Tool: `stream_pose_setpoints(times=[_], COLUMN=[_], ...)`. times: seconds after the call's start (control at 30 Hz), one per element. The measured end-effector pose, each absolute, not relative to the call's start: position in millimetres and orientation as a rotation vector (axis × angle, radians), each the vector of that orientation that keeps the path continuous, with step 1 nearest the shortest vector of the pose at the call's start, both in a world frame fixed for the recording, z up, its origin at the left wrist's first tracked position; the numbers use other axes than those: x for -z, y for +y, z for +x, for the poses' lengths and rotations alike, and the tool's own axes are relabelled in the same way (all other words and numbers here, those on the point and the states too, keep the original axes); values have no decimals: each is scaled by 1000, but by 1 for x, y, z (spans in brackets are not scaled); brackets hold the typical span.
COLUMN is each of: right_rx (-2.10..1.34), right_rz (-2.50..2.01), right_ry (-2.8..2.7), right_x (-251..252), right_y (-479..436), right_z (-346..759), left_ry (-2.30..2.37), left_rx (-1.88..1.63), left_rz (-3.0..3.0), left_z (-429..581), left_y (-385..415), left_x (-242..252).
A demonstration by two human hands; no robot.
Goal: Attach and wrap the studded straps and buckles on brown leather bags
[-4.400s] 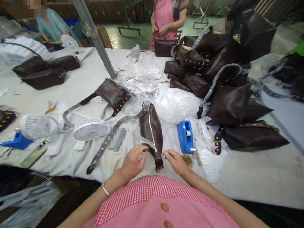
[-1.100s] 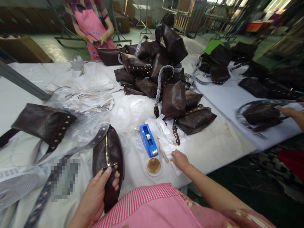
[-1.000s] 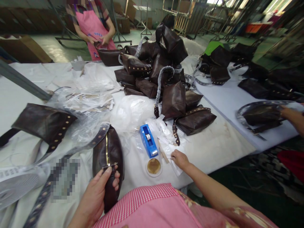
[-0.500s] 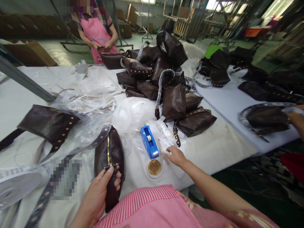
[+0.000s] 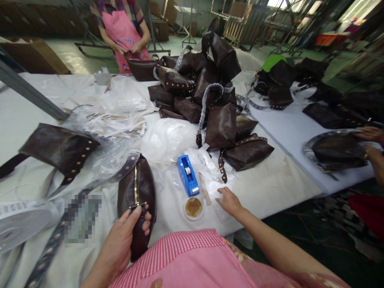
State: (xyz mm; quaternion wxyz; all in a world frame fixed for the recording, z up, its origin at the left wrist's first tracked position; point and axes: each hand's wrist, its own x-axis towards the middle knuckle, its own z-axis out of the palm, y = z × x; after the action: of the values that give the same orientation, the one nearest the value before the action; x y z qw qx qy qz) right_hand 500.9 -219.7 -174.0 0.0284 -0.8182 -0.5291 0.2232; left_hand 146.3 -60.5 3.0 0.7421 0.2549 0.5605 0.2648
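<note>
A dark brown leather handbag with a gold zipper lies on the table in front of me. My left hand grips its near end, thumb on a metal bar by the zipper and fingers curled round the edge. A studded strap in clear wrap runs off from the bag to the left. My right hand is low over the table, its fingers a little apart with nothing visible in them. Beside it lie thin beige strips and white wrapping scraps. A blue tape dispenser and a round dish of brown paste stand between my hands.
A heap of brown bags fills the table's middle. Another bag and a white fan are at left, near a metal post. One co-worker stands across; another's hands hold a bag at right.
My right hand has shifted slightly right, away from the tape dispenser, uncovering more of the beige strips. My left hand keeps its hold on the handbag. A second co-worker's hand shows at right.
</note>
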Motion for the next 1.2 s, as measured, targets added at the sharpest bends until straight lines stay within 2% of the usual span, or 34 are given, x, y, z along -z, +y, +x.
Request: stream_pose_setpoints(times=[0.27, 0.53, 0.9, 1.2], right_rx=[-746, -804, -859, -920], right_rz=[-2443, -2339, -2361, -2351], right_ry=[-1752, -1846, -1591, -1650], right_x=[183, 195, 181, 183], right_y=[-251, -241, -233, -251], right_z=[497, 494, 534, 492], left_ry=[1247, 1246, 1220, 1233], left_rx=[-577, -589, -575, -574], left_rz=[583, 581, 567, 590], left_z=[150, 149, 143, 141], left_y=[-62, -63, -66, -71], left_x=[-6, -5, -5, -6])
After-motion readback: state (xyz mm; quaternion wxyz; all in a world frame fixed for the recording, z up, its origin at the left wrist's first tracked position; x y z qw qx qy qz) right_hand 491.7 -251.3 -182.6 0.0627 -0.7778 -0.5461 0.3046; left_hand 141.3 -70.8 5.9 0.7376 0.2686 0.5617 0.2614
